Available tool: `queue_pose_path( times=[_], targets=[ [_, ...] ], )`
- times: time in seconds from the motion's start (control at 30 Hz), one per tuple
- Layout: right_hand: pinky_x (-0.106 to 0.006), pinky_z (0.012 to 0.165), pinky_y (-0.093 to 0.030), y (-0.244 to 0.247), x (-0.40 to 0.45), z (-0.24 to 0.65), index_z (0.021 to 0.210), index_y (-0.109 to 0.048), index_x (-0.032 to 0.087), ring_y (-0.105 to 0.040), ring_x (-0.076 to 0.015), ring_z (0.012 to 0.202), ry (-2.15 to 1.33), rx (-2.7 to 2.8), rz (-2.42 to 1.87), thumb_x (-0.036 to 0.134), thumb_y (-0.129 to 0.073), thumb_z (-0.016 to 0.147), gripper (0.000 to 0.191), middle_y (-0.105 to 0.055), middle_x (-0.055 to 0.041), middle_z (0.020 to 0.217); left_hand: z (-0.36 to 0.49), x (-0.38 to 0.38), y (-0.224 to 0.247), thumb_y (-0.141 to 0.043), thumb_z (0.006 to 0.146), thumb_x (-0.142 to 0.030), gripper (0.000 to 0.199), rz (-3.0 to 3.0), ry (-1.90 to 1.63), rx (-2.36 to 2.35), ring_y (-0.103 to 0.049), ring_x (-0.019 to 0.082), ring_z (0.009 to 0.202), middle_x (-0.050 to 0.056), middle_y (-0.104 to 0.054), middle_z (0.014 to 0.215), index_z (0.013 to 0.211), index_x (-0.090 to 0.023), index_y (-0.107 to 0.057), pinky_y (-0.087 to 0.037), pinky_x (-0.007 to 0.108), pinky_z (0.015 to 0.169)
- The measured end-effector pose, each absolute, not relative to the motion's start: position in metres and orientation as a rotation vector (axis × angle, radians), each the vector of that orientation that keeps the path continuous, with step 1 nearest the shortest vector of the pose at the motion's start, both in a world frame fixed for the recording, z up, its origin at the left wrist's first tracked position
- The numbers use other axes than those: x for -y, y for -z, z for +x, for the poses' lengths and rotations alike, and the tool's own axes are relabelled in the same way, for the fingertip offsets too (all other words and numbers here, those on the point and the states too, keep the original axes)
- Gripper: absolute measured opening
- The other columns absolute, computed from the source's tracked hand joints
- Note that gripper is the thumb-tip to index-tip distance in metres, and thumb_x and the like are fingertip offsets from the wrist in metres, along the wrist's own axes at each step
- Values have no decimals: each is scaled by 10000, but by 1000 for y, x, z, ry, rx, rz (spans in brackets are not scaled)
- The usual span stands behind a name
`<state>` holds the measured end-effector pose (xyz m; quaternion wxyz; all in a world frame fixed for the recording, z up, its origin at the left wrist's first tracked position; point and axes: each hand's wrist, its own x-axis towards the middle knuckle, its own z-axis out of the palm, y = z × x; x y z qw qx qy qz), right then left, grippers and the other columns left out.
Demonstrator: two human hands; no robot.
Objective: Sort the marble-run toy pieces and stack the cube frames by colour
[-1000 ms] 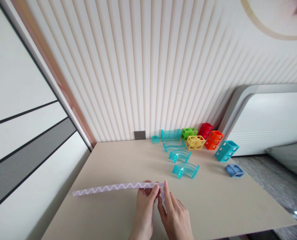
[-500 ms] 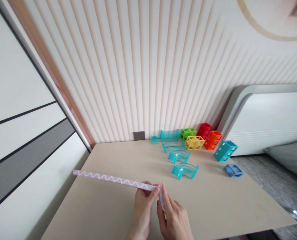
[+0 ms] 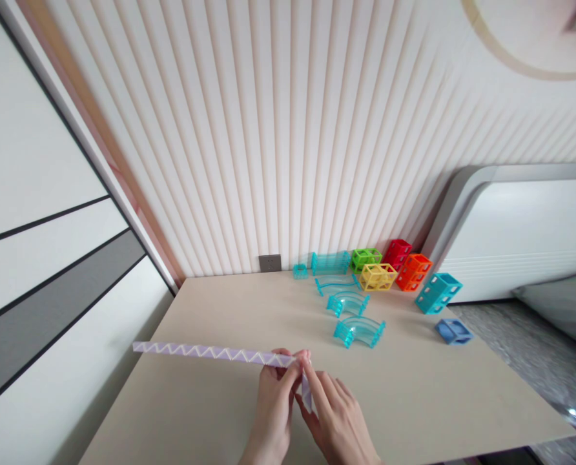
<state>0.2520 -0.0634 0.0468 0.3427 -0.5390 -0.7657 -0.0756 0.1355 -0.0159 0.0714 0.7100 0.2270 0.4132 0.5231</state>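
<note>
A long lavender snake puzzle (image 3: 210, 352) with white zigzag seams stretches out to the left above the table. Its short right end bends down toward me. My left hand (image 3: 274, 400) is closed around the long part near the bend, thumb on top. The fingers of my right hand (image 3: 339, 410) pinch the short bent end, with the index fingertip at the corner. Both hands meet at the bend, so part of the puzzle there is hidden behind fingers.
On the table (image 3: 210, 413) lie clear teal curved track pieces (image 3: 360, 330) and a straight teal tube (image 3: 330, 263). Yellow (image 3: 378, 276), green (image 3: 365, 259), red (image 3: 397, 255), orange (image 3: 414, 272), teal (image 3: 438, 292) and blue (image 3: 454, 330) blocks stand to the right. A wall socket (image 3: 270, 263) sits behind.
The puzzle's far left end has swung slightly down and left. The short bent end and the right hand's fingers have shifted a little left, closer to the left hand.
</note>
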Motion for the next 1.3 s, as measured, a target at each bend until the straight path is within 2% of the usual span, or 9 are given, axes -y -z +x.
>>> queue_pose_path(
  times=[0.1,0.2,0.47,0.6,0.73,0.87,1.03,1.2,1.3],
  targets=[
    [-340,725,-609,-54,62,262,1596,-240,194,-699,-227,815,149,2083,-1336,144,-370,1011,601,-723,-103,998,136,15,-71,-916,639,-326,437,518,-1174,-911,-715,202,843,59,-732,854,889,-170,-593,-562,274,743],
    [-355,817,-589,-62,60,274,1580,-279,207,-683,-218,903,90,2146,-1263,108,-379,1015,582,-710,-108,1087,137,14,-70,-914,641,-342,413,497,-1172,-893,-726,215,849,64,-741,832,855,-164,-608,-570,285,759],
    [-350,782,-560,-74,54,287,1475,-445,199,-669,-207,831,81,2194,-1111,161,-516,1017,465,-716,-84,966,137,19,-70,-921,624,-364,374,422,-1084,-759,-739,249,862,73,-754,825,812,-156,-673,-580,302,759],
    [-344,757,-552,-72,56,284,1476,-438,178,-667,-203,800,90,2155,-1099,148,-519,1012,472,-716,-84,944,133,21,-70,-906,663,-354,350,393,-1030,-716,-737,239,875,103,-776,893,858,-171,-680,-576,292,742],
    [-334,723,-542,-65,58,282,1492,-421,189,-665,-198,763,119,2109,-1111,147,-492,1018,481,-716,-84,935,132,23,-69,-911,659,-340,355,334,-1036,-708,-734,252,964,114,-788,948,889,-184,-690,-574,302,816],
    [-338,754,-541,-63,58,279,1489,-416,178,-685,-204,823,165,2057,-1101,126,-481,1010,486,-721,-93,962,135,25,-74,-924,630,-358,390,301,-1054,-730,-717,283,1050,118,-789,987,899,-189,-698,-574,340,870],
    [-345,729,-540,-66,56,275,1404,-491,167,-671,-203,793,214,1989,-1118,118,-455,1002,407,-718,-93,931,140,27,-80,-908,654,-387,359,339,-1079,-707,-718,265,1003,111,-783,981,872,-167,-725,-564,336,875],
    [-317,719,-581,-57,55,270,1259,-615,228,-671,-202,802,-61,1708,-1305,220,-449,1010,299,-707,-88,936,139,26,-85,-869,695,-459,397,489,-1118,-705,-701,217,832,98,-761,924,917,-151,-750,-546,301,741],
    [-294,699,-588,-54,56,266,1331,-605,235,-677,-188,782,-419,1516,-1280,331,-515,997,359,-709,-76,941,134,19,-87,-834,738,-471,357,614,-1145,-713,-680,217,804,91,-746,858,866,-149,-747,-530,308,740]
  ],
)
